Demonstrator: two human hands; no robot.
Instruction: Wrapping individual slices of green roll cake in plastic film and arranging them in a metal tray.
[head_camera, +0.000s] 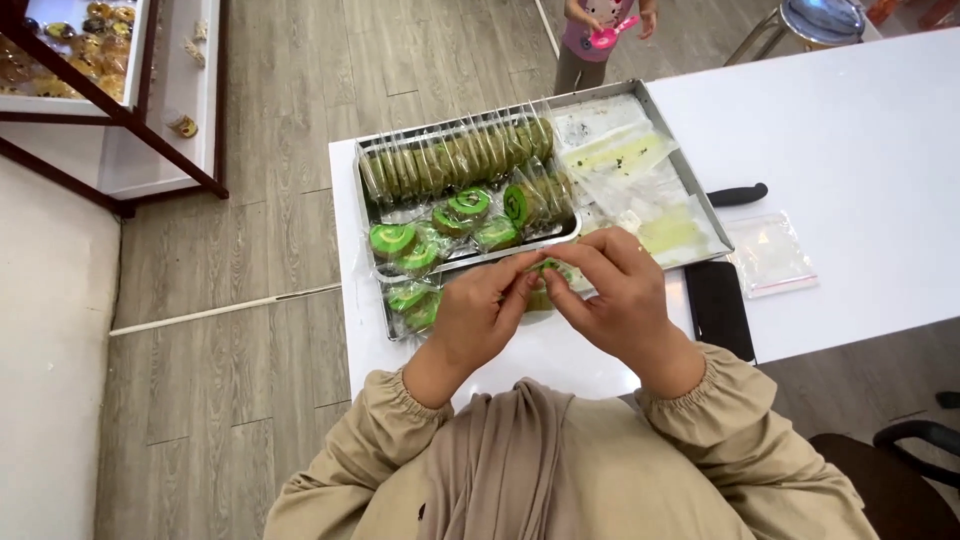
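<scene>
Both hands meet at the centre of the frame, the left hand (482, 308) and the right hand (617, 290) each pinched with curled fingers around one small wrapped green roll slice (551, 268), held just above the near edge of the metal tray (700, 195). On that tray, in the upper middle of the frame, stand a row of packed slices (455, 157), with loose wrapped slices (430, 235) below them and clear empty wrappers (630, 170) to the right. The tray rests on a white desk (850, 130), where a black phone (718, 307) and a small clear bag (770, 254) lie right of centre.
</scene>
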